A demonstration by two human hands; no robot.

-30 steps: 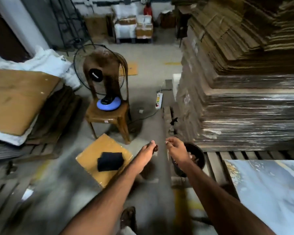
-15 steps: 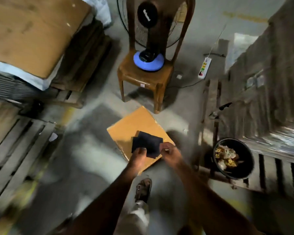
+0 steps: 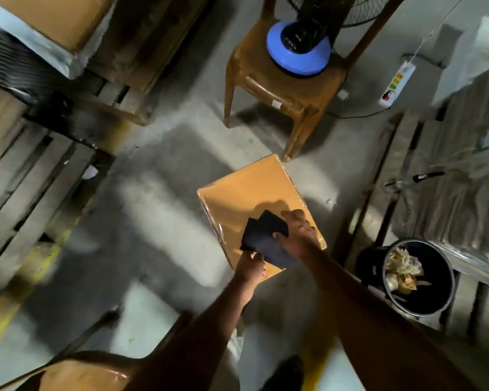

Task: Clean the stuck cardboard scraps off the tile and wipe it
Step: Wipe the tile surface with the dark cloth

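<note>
Cloth: dark cloth [image 3: 266,241], lifted just above the wrapped brown package [image 3: 251,193] on the floor
Right grip: right hand [image 3: 297,235] curled round the cloth's right edge
Left grip: left hand [image 3: 250,266] pinches the near lower corner
Handling: likely soft, light, floppy; best bunched in one palm for wiping
Tile: not in view
Nearby: black bin [image 3: 418,277] with scraps, at right
</note>
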